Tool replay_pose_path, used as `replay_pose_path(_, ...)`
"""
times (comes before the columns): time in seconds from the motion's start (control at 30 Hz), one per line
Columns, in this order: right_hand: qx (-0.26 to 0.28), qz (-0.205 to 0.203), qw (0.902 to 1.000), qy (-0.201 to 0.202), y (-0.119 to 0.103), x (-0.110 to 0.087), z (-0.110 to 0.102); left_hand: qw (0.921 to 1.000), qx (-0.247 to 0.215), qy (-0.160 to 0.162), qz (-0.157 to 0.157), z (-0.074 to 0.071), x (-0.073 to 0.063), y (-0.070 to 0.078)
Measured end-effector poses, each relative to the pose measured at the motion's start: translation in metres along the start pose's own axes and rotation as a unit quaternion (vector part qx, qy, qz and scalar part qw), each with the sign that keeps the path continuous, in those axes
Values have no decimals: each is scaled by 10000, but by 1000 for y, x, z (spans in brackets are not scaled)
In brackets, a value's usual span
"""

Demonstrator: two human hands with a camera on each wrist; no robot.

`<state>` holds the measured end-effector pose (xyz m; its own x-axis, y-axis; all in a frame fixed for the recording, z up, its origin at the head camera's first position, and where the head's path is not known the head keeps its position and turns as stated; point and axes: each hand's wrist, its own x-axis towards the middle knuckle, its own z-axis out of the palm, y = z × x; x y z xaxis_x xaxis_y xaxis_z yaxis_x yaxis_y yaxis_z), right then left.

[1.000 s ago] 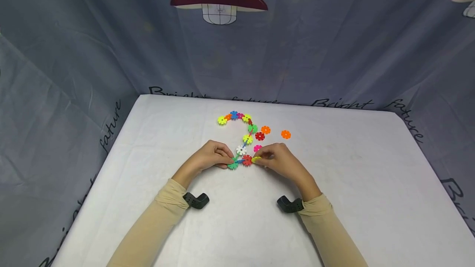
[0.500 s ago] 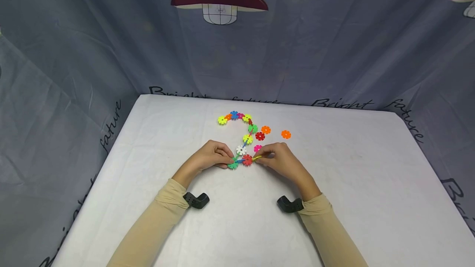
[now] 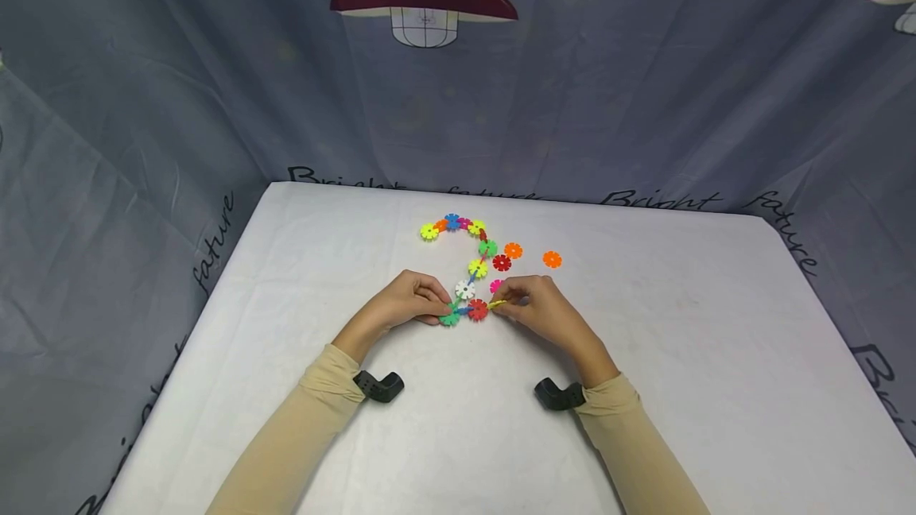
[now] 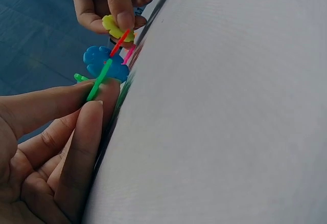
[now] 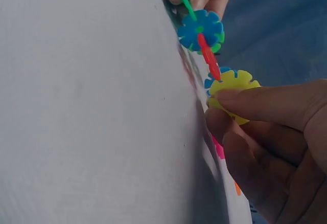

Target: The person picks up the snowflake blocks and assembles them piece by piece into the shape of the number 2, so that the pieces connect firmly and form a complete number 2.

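Low over the white surface [image 3: 465,420], two hands are working close together: the left hand [image 3: 409,300] is pinching a green disc [image 3: 449,319], and the right hand [image 3: 540,312] is gripping a yellow disc [image 3: 497,304] between thumb and fingers. What seems to count here is one join — the yellow disc is lying just to the left of the right fingers, right against the red disc [image 3: 477,309]. In the right wrist view their edges are overlapping, though whether notch is sitting in notch cannot be told. The head view is showing the yellow disc edge-on, its long line running from the red disc toward the right fingers, while the red one is showing its face; their planes are crossing. The right hand is nearer this join; a blue disc [image 4: 97,58] is linking red to green on the left hand's side. Farther off, the chain is passing a white disc [image 3: 464,290] and curving away to a yellow end piece [image 3: 429,232], while a pink disc [image 3: 495,286] and other loose discs [image 3: 513,250] are lying to its right.
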<state>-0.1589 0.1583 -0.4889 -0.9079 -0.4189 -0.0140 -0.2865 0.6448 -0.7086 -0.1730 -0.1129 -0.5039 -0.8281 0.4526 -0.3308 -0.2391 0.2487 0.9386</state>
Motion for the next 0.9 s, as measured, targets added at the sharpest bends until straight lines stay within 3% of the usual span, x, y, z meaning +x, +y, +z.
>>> replay_pose_path(0.3, 41, -73, 9999, -74, -2, -1, -2, 10000, 26, 14, -19, 0, -1, 0)
replay_pose_path(0.57, 485, 112, 9984, -274, -1, -1, -1, 10000, 1, -14, -33, 0, -1, 1)
replay_pose_path(0.9, -23, 4, 9999, -98, -1, 0, 2, 10000, -17, -23, -13, 0, 0, 0)
